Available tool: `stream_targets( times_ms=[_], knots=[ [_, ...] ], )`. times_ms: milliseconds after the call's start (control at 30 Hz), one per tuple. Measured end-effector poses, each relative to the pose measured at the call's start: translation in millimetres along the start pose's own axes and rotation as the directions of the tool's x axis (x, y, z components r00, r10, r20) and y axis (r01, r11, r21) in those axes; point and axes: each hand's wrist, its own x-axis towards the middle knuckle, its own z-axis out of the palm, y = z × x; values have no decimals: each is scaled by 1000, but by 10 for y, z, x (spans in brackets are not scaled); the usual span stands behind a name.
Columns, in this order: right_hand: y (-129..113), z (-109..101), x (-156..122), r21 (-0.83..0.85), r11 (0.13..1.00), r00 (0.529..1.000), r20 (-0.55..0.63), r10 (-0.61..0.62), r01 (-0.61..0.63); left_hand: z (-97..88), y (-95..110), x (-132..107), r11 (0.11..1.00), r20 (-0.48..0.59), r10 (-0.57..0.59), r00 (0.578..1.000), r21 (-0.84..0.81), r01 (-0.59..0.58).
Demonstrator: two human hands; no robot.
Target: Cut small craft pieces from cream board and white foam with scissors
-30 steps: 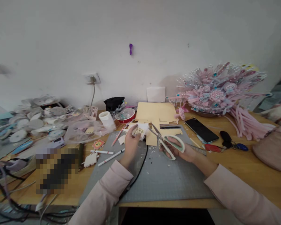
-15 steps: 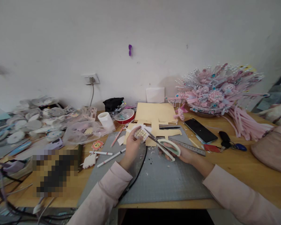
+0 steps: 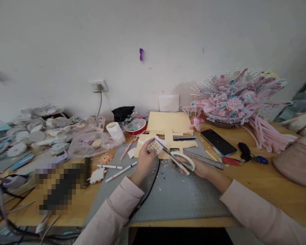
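Closed up the scissors (image 3: 173, 156) since a second ago, from wide open to biting into the paper cut-out (image 3: 154, 146).
Pinching that patterned cut-out in the left hand (image 3: 143, 159), raised just above the grey cutting mat (image 3: 173, 197) and in front of the yellow card sheets (image 3: 168, 123); gripping the pale green handles with the right hand (image 3: 199, 166), fingers curled through the loops, beside the metal ruler (image 3: 206, 160).
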Motion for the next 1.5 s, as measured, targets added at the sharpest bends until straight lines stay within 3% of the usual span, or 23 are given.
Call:
stream_targets(
  times_ms=[633,1067,1500],
  knots=[
    [25,-32,39,-97,995,999,22,31,-29,-1,20,-6,1000,-3,2,1000,6,-2],
    [37,-47,43,-159,987,999,46,19,-11,-12,2,-4,995,3,8,1000,-101,-8],
    [30,-21,19,-9,999,998,57,-35,36,5,-28,-24,987,12,17,1000,-159,-15]
  ],
)
